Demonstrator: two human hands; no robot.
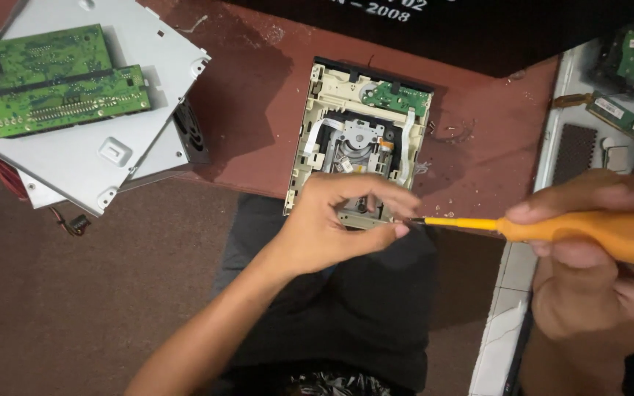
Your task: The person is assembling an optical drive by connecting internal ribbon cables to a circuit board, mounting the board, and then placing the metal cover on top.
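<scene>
So the opened optical drive (pixel 357 139) sits in the upper middle of the frame, cream plastic frame with its cover off, a small green board at its top end and white ribbon cables down both sides. Its near end hangs just over the edge of the reddish-brown table (pixel 478 139), right above the person's dark-clothed lap.

The left hand (pixel 335 224) comes in from the lower left and rests on that near end, thumb and fingertips pinched close together at the tip of the screwdriver (pixel 522 229). Can't tell if there's a tiny screw between them, too small to see. The right hand (pixel 599 249), at the right edge of the frame, is wrapped tight around the orange handle, yellow shaft pointing left and level toward the drive's lower right corner.

Room-wise: bare table on either side of the drive. In the upper left there's a grey metal cover (pixel 104 139) with a green circuit board (pixel 49 77) lying on it, well apart. Far right has a white tray (pixel 551 125) with more green boards.
</scene>
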